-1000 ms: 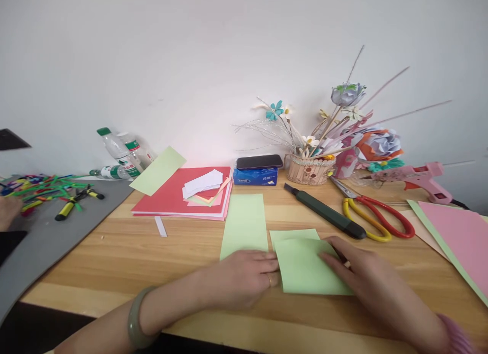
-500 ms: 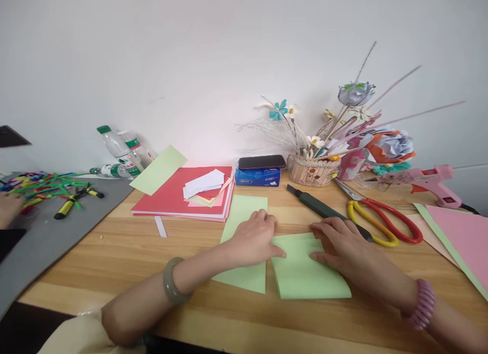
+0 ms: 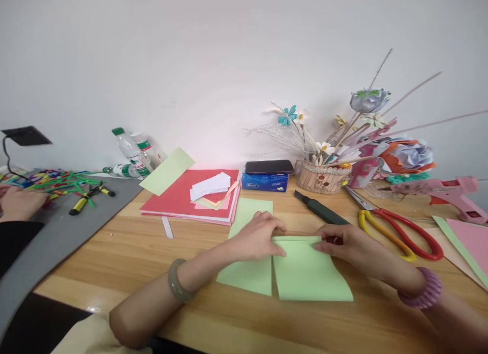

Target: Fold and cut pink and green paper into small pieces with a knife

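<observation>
A folded light green paper [image 3: 310,272] lies on the wooden table [image 3: 125,252] in front of me. My left hand [image 3: 259,237] pinches its far left corner and my right hand [image 3: 345,242] pinches its far right corner, both at the folded top edge. A longer light green strip [image 3: 246,265] lies under my left hand, just left of the folded piece. A dark green utility knife [image 3: 320,211] lies just beyond my right hand.
Red-and-yellow scissors [image 3: 396,227], a pink glue gun [image 3: 453,191], pink and green sheets [image 3: 467,237], a basket of paper flowers [image 3: 324,173], a phone on a tissue box [image 3: 267,173], a red paper stack [image 3: 194,196], bottles [image 3: 133,153]. Another person's hand [image 3: 19,201] rests on a grey mat with coloured sticks.
Both my hands slid from the near part of the folded green paper up to its far edge, and now grip its two top corners. The view shifted slightly left.
</observation>
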A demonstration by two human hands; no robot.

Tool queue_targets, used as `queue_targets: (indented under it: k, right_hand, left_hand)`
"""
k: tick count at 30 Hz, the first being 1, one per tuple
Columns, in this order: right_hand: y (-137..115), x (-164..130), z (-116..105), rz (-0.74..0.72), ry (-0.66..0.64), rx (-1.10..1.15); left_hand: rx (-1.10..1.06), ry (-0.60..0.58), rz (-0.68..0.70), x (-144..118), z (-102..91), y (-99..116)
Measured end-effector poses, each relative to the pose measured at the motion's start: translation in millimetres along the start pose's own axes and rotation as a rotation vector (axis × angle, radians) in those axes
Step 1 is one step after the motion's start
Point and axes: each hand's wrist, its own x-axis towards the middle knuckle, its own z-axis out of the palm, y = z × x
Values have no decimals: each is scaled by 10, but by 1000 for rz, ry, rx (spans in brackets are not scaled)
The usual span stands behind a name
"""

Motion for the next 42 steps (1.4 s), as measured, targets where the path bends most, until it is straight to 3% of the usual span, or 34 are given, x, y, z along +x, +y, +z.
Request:
queue_targets:
  k: [4, 12, 18, 27, 42]
  right_hand:
    - [-41, -39, -76, 59, 136, 147]
    - [-193, -88, -103, 122, 361, 272]
    - [-221, -139, -106, 137, 448, 273]
    - [-210, -165, -82, 130, 460, 290]
    - [-175, -141, -67, 179, 455, 494]
  left_hand:
    - [-252, 108, -26, 37, -18, -25]
    - [-640, 288, -63, -21, 14, 139]
    - [-634, 347, -20, -52, 65, 124]
    - [-788, 437, -73, -61, 56, 191]
    - [-900, 402, -160, -61, 57, 204]
